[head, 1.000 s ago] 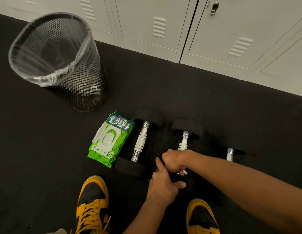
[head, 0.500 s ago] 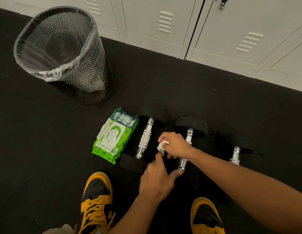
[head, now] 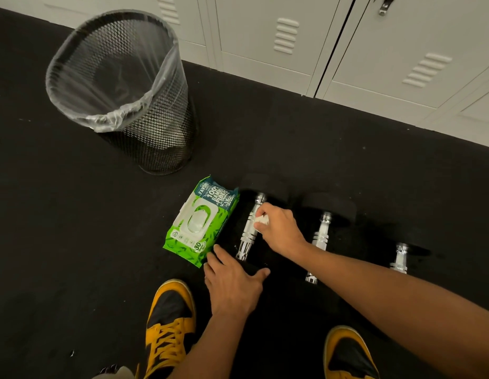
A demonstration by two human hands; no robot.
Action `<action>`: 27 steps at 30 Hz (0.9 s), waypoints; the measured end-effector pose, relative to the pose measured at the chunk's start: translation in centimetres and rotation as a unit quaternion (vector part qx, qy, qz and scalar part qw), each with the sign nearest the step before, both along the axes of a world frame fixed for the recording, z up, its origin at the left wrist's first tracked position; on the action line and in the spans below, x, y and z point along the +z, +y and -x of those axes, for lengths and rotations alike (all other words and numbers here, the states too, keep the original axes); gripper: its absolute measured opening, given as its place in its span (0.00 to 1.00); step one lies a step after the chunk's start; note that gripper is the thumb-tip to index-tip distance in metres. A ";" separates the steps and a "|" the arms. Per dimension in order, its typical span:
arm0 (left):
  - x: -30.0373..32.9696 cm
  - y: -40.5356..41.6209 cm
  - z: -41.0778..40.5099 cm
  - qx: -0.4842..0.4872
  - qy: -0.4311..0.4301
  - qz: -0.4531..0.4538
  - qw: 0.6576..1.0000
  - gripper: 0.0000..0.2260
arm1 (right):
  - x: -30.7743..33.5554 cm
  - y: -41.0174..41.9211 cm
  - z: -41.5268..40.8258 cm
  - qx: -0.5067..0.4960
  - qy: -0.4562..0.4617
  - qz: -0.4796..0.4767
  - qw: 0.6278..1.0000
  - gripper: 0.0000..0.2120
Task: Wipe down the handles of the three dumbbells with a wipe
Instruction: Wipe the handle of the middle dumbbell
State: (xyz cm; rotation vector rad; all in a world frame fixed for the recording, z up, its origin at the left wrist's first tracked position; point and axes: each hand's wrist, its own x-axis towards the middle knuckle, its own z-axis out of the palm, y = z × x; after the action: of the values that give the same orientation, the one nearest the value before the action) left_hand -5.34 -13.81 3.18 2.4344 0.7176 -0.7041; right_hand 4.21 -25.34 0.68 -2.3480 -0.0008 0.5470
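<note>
Three dumbbells with chrome handles and black ends lie side by side on the black floor. My right hand (head: 278, 231) pinches a crumpled white wipe (head: 261, 219) against the upper part of the left dumbbell's handle (head: 247, 236). My left hand (head: 232, 283) lies flat with spread fingers over the near black end of that dumbbell. The middle dumbbell (head: 321, 233) and the right dumbbell (head: 400, 258) lie free, their near ends hidden behind my right forearm.
A green pack of wipes (head: 201, 222) lies just left of the left dumbbell. A black mesh bin (head: 144, 127) with a clear liner stands behind it. White lockers (head: 374, 50) line the back. My yellow-black shoes (head: 169, 318) are at the bottom.
My right hand moved with the wipe from the middle dumbbell's handle to the left dumbbell's handle. My left hand shifted left onto that dumbbell's near end.
</note>
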 end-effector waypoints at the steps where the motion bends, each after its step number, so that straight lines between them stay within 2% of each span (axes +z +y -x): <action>1: 0.0 0.1 0.0 -0.006 -0.002 -0.003 1.000 0.56 | 0.1 0.0 0.0 0.027 -0.020 0.019 0.999 0.07; 4: -0.1 0.5 -0.1 -0.020 0.001 0.003 1.000 0.55 | 0.3 0.1 -0.3 0.117 -0.070 0.069 0.988 0.09; 7: -0.1 0.8 -0.2 -0.020 0.004 0.016 1.000 0.55 | 0.3 0.4 -0.5 0.164 -0.089 0.105 0.977 0.10; 18: 0.0 0.7 -0.1 -0.021 -0.001 0.011 1.000 0.54 | 0.0 1.0 0.0 0.096 -0.080 0.110 0.986 0.12; 27: 0.5 0.0 -0.2 -0.025 0.008 -0.001 1.000 0.54 | 0.4 1.2 -0.3 0.236 -0.078 0.138 0.959 0.10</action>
State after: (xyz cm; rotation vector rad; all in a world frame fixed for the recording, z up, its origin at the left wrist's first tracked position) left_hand -5.13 -13.77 3.68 2.4583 0.6660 -0.7446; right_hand 4.54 -24.15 1.05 -2.6690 -0.6064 0.6165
